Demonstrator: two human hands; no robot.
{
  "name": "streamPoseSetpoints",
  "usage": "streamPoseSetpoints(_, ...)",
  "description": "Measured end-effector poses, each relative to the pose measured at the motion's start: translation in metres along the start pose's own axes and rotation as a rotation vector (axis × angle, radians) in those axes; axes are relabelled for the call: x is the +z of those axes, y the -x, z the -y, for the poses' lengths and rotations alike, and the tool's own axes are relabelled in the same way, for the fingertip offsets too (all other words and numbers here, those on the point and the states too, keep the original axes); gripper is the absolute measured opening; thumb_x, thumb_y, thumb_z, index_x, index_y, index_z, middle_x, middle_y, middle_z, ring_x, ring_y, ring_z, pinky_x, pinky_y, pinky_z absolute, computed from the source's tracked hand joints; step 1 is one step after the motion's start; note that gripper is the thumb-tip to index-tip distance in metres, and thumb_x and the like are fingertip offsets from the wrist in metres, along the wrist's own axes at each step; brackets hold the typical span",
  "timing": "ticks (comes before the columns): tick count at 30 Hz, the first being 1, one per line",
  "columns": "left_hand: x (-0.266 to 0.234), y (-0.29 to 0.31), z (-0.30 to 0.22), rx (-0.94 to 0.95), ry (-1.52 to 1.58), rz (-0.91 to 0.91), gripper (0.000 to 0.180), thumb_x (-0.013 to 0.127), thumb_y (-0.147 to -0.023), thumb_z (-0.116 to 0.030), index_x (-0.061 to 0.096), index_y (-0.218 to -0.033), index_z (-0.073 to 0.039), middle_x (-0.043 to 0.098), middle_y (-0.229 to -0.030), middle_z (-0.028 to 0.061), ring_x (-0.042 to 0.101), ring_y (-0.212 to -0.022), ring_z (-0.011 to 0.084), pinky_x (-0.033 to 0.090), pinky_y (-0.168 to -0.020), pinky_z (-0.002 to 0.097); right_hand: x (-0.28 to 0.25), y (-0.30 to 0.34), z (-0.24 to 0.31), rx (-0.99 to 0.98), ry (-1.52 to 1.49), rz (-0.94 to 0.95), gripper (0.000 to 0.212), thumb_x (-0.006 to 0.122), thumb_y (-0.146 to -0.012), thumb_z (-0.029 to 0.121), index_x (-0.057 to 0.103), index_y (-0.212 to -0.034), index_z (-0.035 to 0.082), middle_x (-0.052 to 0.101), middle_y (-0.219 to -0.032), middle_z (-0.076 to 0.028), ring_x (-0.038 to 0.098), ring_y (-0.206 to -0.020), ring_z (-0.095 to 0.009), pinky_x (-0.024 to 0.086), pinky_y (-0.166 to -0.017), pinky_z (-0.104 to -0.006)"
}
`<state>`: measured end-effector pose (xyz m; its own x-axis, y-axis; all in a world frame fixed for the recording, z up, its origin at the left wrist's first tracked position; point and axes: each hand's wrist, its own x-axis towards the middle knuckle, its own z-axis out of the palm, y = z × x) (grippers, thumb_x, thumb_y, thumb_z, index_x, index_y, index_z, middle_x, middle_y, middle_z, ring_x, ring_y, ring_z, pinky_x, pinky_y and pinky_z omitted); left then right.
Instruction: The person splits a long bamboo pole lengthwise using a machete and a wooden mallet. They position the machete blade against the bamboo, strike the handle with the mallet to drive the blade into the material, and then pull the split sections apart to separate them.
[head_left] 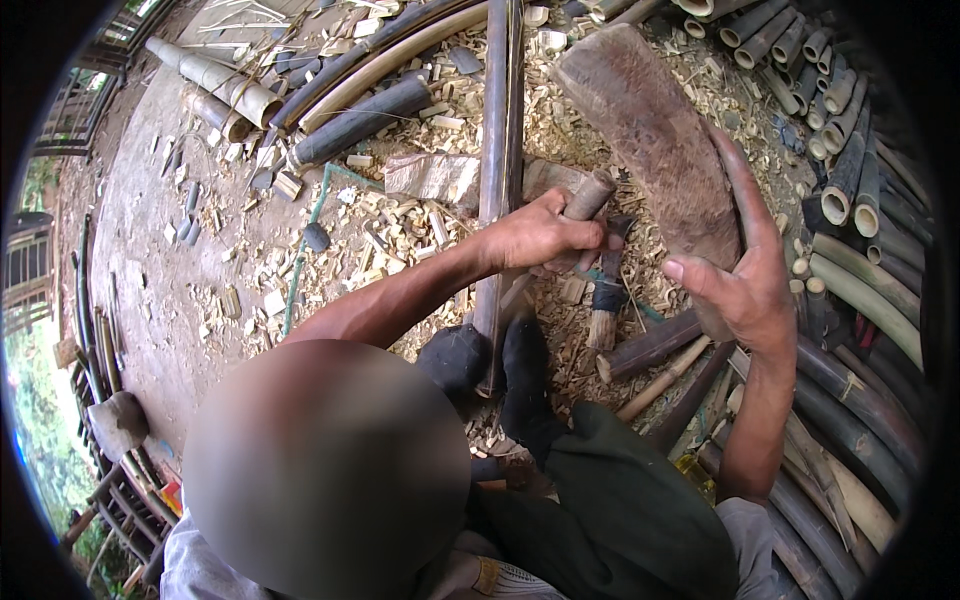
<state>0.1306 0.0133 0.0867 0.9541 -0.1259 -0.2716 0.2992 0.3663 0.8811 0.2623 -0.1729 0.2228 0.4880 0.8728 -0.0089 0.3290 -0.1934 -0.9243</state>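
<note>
My left hand [545,238] is closed round the round wooden handle [590,195] of a tool whose working end is mostly hidden beneath the hand, beside a dark bamboo pole [495,130]. The pole runs away from me, its near end between my dark-covered feet [527,370]. In my right hand [745,285] is a thick, rough wooden block [655,140], raised above the ground with the thumb on its near side and the fingers along its right edge. Below the left hand lies another tool with a dark-wrapped wooden handle [605,310].
A short log [430,178] lies crosswise under the pole. Wood chips [370,250] litter the ground. Cut bamboo poles [850,170] are stacked along the right, with more bamboo [360,120] at the far left. A green cord [300,265] crosses the floor.
</note>
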Motion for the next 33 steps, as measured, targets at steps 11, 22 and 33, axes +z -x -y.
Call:
streamPoseSetpoints(11, 0.009, 0.021, 0.007, 0.167, -0.111, 0.047, 0.017, 0.071, -0.091, -0.015, 0.070, -0.091, 0.002, 0.070, -0.076, 0.0051, 0.063, -0.070, 0.0102, 0.049, -0.060, 0.0266, -0.015, 0.000, 0.041, 0.076, 0.130, -0.451, 0.094, 0.077, -0.078, 0.021, 0.033, -0.159, 0.004, 0.052, -0.146, -0.022, 0.061, -0.124, -0.027, 0.052, -0.106, -0.0397)
streamPoseSetpoints(22, 0.001, -0.039, 0.073, 0.384, -1.270, -0.239, 0.022, 0.069, -0.098, -0.018, 0.073, -0.091, 0.002, 0.070, -0.072, 0.0126, 0.067, -0.057, 0.0201, 0.061, -0.061, 0.0383, 0.014, -0.013, 0.014, 0.028, -0.140, 0.118, 0.104, 0.077, -0.073, 0.013, 0.024, -0.161, -0.004, 0.040, -0.158, -0.024, 0.044, -0.146, -0.030, 0.032, -0.123, -0.0409)
streamPoseSetpoints(33, 0.076, 0.029, 0.006, -0.006, -0.185, 0.155, 0.015, 0.078, -0.088, -0.014, 0.076, -0.088, 0.000, 0.078, -0.092, 0.0115, 0.073, -0.087, 0.0155, 0.057, -0.081, 0.0335, -0.010, 0.006, 0.031, -0.007, 0.095, -0.351, 0.103, 0.073, -0.075, 0.021, 0.023, -0.160, -0.008, 0.047, -0.149, -0.025, 0.049, -0.138, -0.032, 0.039, -0.116, -0.0386)
